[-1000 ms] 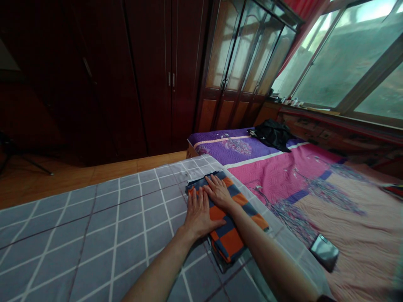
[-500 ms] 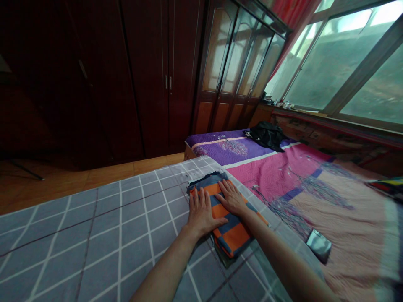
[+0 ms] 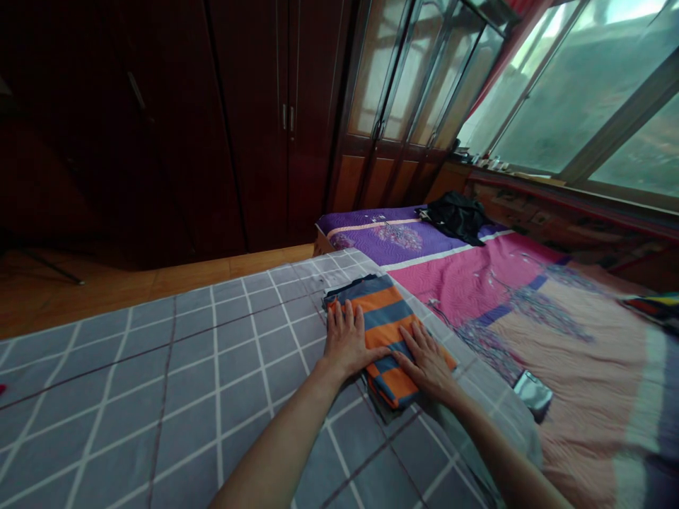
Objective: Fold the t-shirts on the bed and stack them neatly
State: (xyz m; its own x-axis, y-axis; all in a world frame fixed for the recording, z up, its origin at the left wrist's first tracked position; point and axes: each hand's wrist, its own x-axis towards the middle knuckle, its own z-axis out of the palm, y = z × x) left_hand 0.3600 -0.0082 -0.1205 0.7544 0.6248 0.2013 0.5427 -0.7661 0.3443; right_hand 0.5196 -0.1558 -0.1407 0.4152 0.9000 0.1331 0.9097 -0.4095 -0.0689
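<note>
An orange and blue-grey striped folded cloth [image 3: 382, 314] lies on top of darker folded fabric, on a grey checked sheet [image 3: 185, 382]. My left hand [image 3: 347, 345] rests flat on its left side, fingers spread. Lower on the right side of the stripes, my right hand [image 3: 428, 362] lies with its fingers apart, its thumb close to my left thumb. Neither hand grips the cloth; both press on its top. Dark fabric edges show at the far end and the near end of the stack.
Beyond the sheet's right edge is a bed with a purple, pink and peach cover [image 3: 461, 276]. On it are a black garment [image 3: 455, 216] and a shiny flat object [image 3: 533, 394]. Dark wardrobes [image 3: 259, 141] stand behind, with windows [image 3: 573, 92] at the right.
My right hand has moved from the far part of the cloth toward its near right side, uncovering the upper stripes. My left hand stays on the left side. The camera view has shifted slightly.
</note>
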